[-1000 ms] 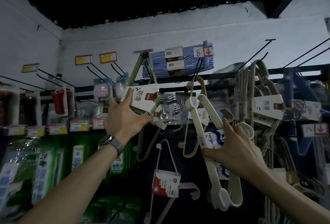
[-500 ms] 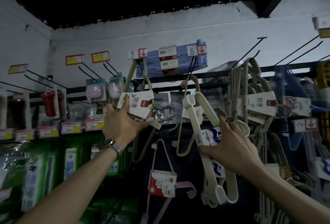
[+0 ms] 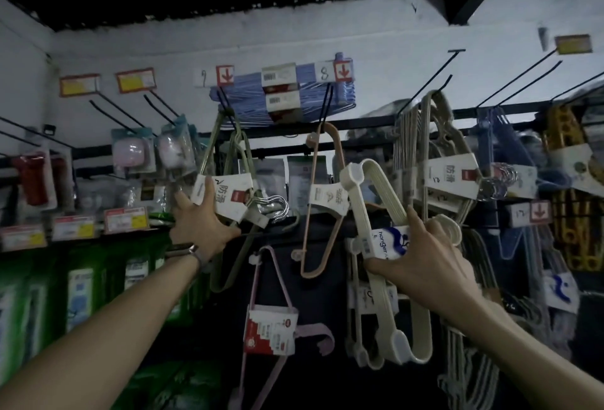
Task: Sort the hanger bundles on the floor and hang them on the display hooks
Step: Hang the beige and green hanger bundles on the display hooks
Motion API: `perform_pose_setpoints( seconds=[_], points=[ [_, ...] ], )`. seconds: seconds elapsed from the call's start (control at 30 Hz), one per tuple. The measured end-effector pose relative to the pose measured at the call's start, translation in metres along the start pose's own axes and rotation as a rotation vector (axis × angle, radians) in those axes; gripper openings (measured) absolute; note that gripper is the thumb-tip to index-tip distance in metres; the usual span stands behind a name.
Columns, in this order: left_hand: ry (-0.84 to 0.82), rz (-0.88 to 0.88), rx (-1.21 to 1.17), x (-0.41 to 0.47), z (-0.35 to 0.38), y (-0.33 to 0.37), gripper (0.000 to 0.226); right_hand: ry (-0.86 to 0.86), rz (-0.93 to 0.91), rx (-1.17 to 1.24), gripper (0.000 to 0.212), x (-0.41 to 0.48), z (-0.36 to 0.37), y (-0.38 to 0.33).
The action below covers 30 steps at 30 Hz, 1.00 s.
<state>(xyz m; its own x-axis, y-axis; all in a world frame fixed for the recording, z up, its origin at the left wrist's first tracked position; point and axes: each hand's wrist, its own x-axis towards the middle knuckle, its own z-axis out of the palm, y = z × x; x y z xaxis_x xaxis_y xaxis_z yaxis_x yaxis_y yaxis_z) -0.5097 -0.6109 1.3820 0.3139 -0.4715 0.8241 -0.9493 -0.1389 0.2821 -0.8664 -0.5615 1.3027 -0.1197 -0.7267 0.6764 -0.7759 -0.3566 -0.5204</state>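
Observation:
My left hand grips the white paper band of an olive-green hanger bundle that hangs from a black display hook under a tag marked 9. My right hand holds a cream plastic hanger bundle by its blue-and-white label, tilted, with its upper end raised toward the hook under the tag marked 8. A peach hanger bundle hangs from that hook, just left of the cream bundle.
Bare black hooks jut from the wall at upper right. A blue wire-hanger pack lies on top of the rail. A pink bundle hangs below, grey-white bundles to the right, and packaged goods on shelves to the left.
Both hands stay on their bundles. The view has shifted right and slightly down. The cream bundle's upper end has drawn a little closer to the peach bundle.

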Motion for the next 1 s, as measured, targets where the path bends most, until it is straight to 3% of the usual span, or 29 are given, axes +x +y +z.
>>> perform_pose_setpoints(
  seconds=[0.27,0.5,0.6,0.73,0.87,1.0],
  points=[
    [-0.060,-0.012,0.036,0.023,0.032,0.004,0.127,-0.020,0.026,0.010,0.132,-0.006,0.006,0.027],
    [-0.145,0.045,-0.136,0.039,0.066,0.005,0.136,-0.010,0.038,0.052,0.131,-0.005,-0.002,0.024],
    [-0.199,-0.132,-0.274,0.042,0.072,0.015,0.117,-0.016,0.020,0.064,0.131,-0.007,-0.002,0.025],
    [-0.208,-0.154,-0.292,0.030,0.067,0.024,0.106,-0.047,0.024,0.067,0.130,-0.013,-0.004,0.028],
    [-0.275,-0.104,-0.124,0.018,0.073,0.012,0.123,-0.053,0.031,0.036,0.133,-0.019,-0.004,0.035],
    [-0.343,-0.079,-0.086,-0.001,0.079,0.006,0.121,-0.069,0.042,0.033,0.131,-0.026,0.003,0.040]
  ],
)
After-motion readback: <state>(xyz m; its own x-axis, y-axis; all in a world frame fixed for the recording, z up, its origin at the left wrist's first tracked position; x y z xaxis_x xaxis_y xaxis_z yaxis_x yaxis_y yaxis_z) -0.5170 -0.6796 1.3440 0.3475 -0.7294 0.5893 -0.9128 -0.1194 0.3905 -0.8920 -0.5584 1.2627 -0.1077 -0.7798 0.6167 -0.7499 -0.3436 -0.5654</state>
